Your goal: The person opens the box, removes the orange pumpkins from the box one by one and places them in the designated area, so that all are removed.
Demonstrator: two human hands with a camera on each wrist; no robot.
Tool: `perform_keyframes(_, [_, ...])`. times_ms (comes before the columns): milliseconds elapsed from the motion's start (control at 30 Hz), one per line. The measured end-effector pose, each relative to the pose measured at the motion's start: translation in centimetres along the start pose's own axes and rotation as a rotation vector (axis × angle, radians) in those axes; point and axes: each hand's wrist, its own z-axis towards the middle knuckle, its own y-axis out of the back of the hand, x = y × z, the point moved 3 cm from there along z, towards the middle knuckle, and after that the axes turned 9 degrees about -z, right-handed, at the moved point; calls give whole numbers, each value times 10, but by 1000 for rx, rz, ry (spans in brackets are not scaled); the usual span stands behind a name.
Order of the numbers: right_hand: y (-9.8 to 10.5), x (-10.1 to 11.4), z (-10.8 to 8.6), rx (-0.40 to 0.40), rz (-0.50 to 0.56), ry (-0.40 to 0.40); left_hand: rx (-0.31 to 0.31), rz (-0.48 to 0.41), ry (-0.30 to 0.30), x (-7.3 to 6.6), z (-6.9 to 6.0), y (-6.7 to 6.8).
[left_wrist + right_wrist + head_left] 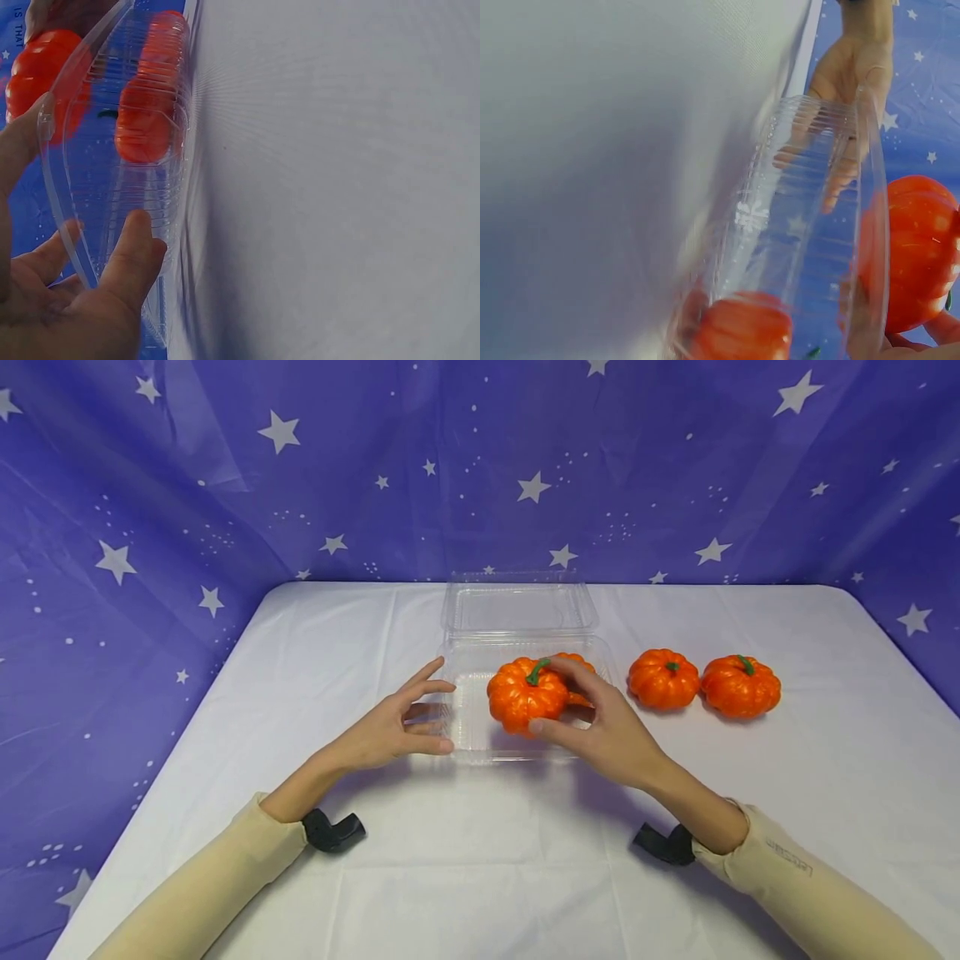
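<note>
- The right hand [618, 735] grasps an orange toy pumpkin [519, 697], thumb at its near side and fingers curled round its right side by the green stem [537, 672]
- This held pumpkin hangs over the base [471, 718] of a clear plastic clamshell box, and the left wrist view shows it at and above the rim
- The left hand [393, 724] grasps nothing: its fingers are spread at the left wall of the base, and I cannot tell how firmly they touch it
- More orange shows inside the base on its right side, at least one further pumpkin [576, 662], mostly hidden by the right hand and the held pumpkin; I cannot tell the exact count
- The box's lid [517, 607] is folded back, lying beyond the base
- To the right of the box, two more ribbed toy pumpkins, the nearer to it [663, 680] and the outer one [741, 687], sit just beside each other on the white tablecloth [390, 893]
- Both forearms wear beige sleeves [217, 877], with a black wrist piece [333, 832] at each cuff
- Behind the table hangs a purple-blue backdrop [450, 527] with white stars and dots
</note>
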Motion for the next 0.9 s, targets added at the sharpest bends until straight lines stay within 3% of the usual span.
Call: perform_keyframes(900, [53, -5, -30, -86, -133, -10, 10, -22, -9, 1, 0, 0])
